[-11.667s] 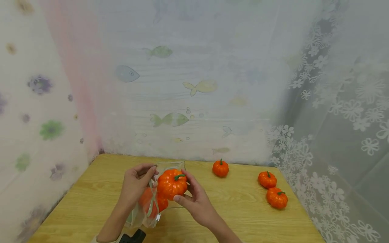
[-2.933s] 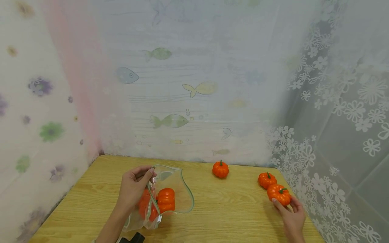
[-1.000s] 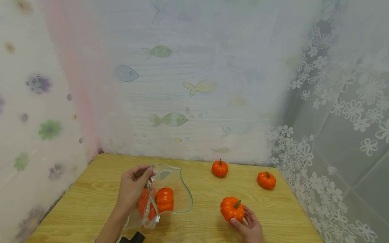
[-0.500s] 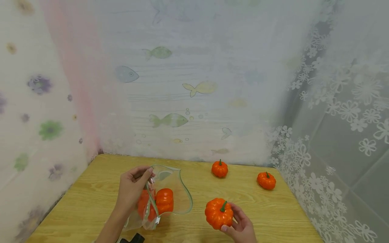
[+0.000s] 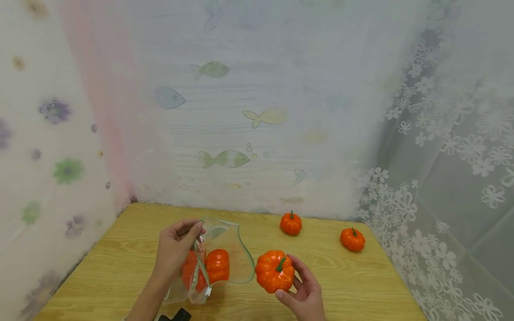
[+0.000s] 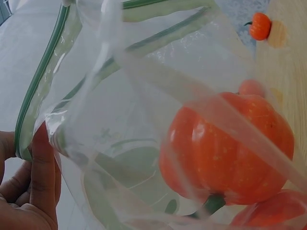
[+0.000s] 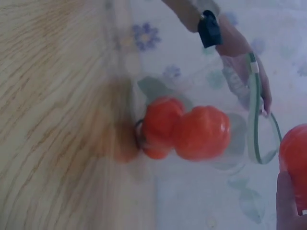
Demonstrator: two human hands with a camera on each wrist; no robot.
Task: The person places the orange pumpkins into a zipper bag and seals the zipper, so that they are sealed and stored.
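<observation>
My left hand [image 5: 178, 249] pinches the rim of a clear zip bag [image 5: 241, 263] with a green-edged mouth, which gapes toward the right. Inside the bag lie orange toy pumpkins [image 5: 218, 265]; the left wrist view shows one pumpkin [image 6: 225, 148] through the plastic with its green stem pointing down. My right hand [image 5: 305, 290] grips another pumpkin [image 5: 273, 272] just right of the bag's mouth, thumb below and fingers behind it. In the right wrist view this held pumpkin [image 7: 295, 158] is partly cut off at the edge, apart from the bag's green rim [image 7: 256, 110].
Two more pumpkins stand on the wooden table [image 5: 333, 285]: a back pumpkin [image 5: 291, 224] near the wall and a right pumpkin [image 5: 353, 240] near the right edge. Patterned curtains [image 5: 257, 133] enclose the table behind and at both sides. A black object [image 5: 176, 314] sits by the left wrist.
My right hand has picked up the front pumpkin from the right-hand pair and carried it left to the bag's mouth. The pumpkin held earlier is now in the bag. My left hand has barely moved.
</observation>
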